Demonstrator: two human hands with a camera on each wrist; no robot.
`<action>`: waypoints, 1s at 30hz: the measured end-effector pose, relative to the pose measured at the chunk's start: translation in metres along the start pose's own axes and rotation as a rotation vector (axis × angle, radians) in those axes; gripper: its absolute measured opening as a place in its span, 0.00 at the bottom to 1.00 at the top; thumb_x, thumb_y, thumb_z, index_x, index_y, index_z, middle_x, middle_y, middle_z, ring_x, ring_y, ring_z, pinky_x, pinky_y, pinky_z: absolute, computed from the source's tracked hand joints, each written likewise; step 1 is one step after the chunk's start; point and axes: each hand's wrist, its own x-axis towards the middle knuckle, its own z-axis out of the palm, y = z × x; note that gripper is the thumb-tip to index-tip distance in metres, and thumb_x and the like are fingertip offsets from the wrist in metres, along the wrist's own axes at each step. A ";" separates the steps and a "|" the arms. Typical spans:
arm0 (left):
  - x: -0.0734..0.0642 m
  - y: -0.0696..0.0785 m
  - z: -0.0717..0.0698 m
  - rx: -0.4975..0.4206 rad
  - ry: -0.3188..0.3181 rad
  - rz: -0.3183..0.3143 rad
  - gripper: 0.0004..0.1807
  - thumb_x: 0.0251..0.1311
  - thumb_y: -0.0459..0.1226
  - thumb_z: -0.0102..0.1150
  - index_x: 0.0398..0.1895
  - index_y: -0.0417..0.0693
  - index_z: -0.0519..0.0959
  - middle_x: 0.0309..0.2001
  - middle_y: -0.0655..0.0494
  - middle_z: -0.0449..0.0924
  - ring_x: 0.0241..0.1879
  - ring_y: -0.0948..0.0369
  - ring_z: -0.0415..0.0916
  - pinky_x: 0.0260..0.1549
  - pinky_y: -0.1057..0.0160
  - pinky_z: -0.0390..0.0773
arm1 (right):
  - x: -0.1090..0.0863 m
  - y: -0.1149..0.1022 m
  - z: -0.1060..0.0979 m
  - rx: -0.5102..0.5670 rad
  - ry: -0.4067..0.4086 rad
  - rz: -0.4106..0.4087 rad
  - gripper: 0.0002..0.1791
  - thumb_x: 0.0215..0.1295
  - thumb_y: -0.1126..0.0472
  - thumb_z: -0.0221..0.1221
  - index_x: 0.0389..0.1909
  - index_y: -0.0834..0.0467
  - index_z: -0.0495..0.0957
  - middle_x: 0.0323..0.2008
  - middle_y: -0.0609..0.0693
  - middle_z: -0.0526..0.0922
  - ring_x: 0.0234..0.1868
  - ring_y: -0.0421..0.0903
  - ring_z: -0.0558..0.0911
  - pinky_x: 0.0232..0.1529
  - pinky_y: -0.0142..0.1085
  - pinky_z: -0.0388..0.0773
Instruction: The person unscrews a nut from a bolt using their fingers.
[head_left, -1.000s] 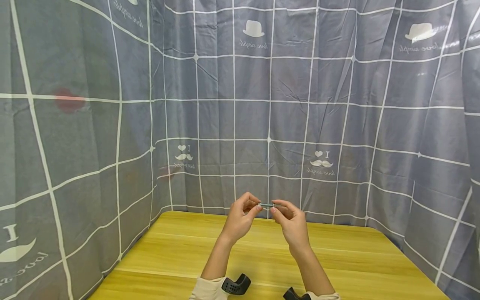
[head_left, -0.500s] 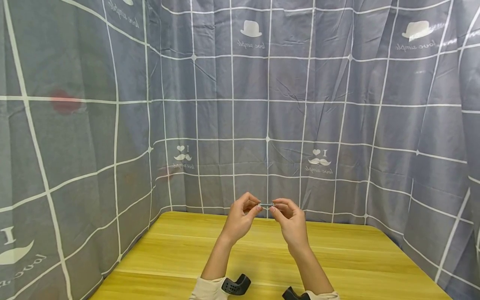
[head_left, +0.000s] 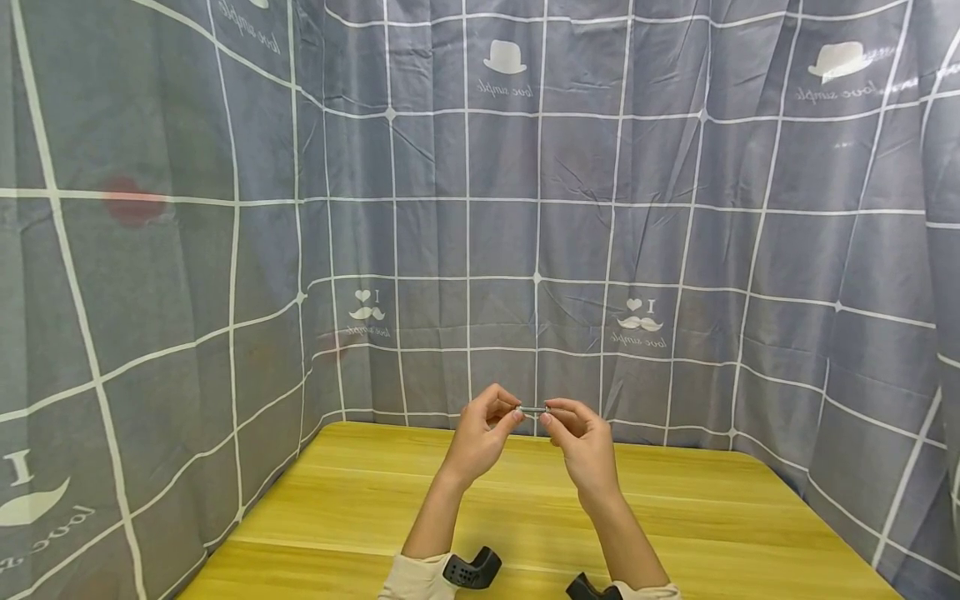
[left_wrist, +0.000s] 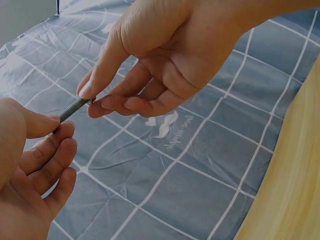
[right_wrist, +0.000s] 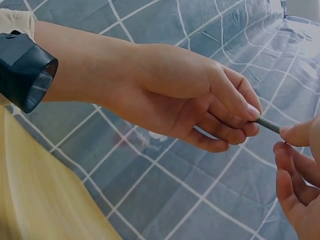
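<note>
A thin, grey-green threaded rod (head_left: 533, 409) spans the gap between both hands, held level above the table's far edge. My left hand (head_left: 480, 437) pinches one end between thumb and fingers. The other end sits between the thumb and fingertips of my right hand (head_left: 590, 454). Fine ridges show on the rod (left_wrist: 73, 109) in the left wrist view. Fingertips cover both its ends, so whether it has a head or a nut cannot be told. In the right wrist view, the left hand (right_wrist: 170, 95) keeps its lower fingers loosely curled beneath the rod.
Below the hands lies a yellow wood-grain table (head_left: 360, 500). Grey curtains (head_left: 495, 242) with white grid lines hang behind it and along both sides. A black wrist device (head_left: 472, 570) is on the left sleeve, with another (head_left: 591, 588) at the right one.
Both hands stay in place with the rod between them. The right thumb and fingertips shift very slightly at its end. The head view sways a little.
</note>
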 end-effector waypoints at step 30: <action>0.000 -0.003 -0.001 -0.012 0.009 -0.005 0.02 0.74 0.31 0.59 0.44 0.40 0.79 0.39 0.53 0.87 0.42 0.55 0.84 0.46 0.55 0.80 | 0.002 0.000 -0.002 -0.038 -0.029 0.031 0.11 0.72 0.68 0.64 0.52 0.67 0.83 0.44 0.60 0.87 0.42 0.45 0.86 0.45 0.38 0.81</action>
